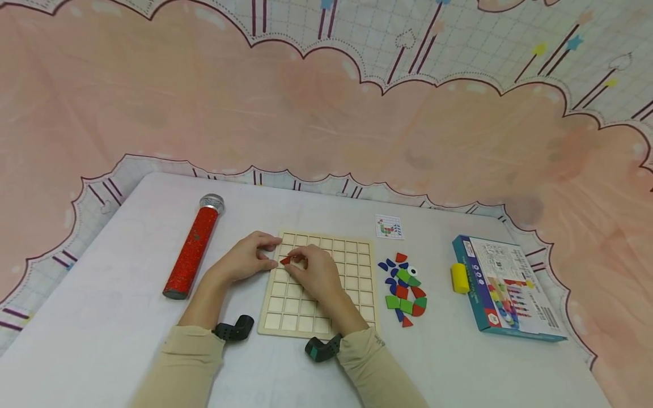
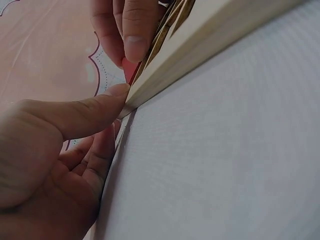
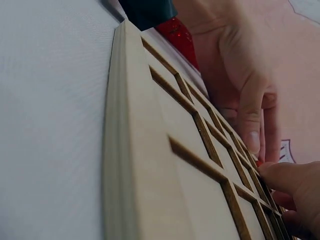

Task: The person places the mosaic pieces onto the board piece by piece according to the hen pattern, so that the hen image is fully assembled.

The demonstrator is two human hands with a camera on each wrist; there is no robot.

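Observation:
A wooden grid board [image 1: 291, 321] with square recesses lies on the white table. Between the thumb and fingers of my right hand [image 1: 318, 277] a small red piece [image 1: 285, 260] is pinched, low over the grid near its left edge. My left hand [image 1: 244, 259] rests at that same edge, its fingers loosely bent. In the left wrist view, the left thumb [image 2: 95, 111] reaches straight to the board's rim, right beside the red piece [image 2: 130, 70]. Much of the piece is covered by fingertips in the right wrist view.
Right of the board lie several loose red, green and blue pieces [image 1: 405, 306], below a small pattern card [image 1: 390, 227]. Farther right are a yellow cylinder [image 1: 459, 278] and a teal box [image 1: 515, 289]. A red glittery microphone [image 1: 195, 246] lies on the left.

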